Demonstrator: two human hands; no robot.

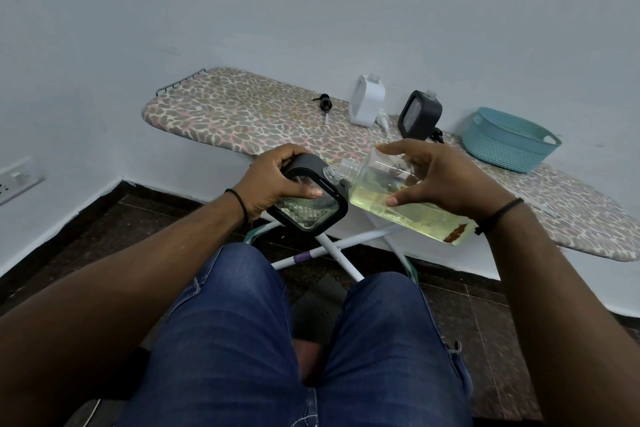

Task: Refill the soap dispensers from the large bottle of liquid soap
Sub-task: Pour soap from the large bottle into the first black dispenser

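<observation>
Leopard-print ironing board (242, 114) against a pale wall, dark tiled floor. Far right: ribbed teal basket (509, 140), white jug (367, 100), black square dispenser (419, 114). Near: left hand (273, 180) grips a tilted black-framed dispenser (308, 215); right hand (440, 177) grips the clear bottle (381, 191) of yellow soap, necks touching.

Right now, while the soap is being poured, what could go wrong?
1. The large soap bottle and the black dispenser are both held in the air above the jeans; if the small necks drift apart, soap may spill onto them or the floor.
2. The right hand grips the bottle mostly with fingertips, so it might slip.
3. The left hand holds the dispenser tilted; overfilling could run out.
</observation>
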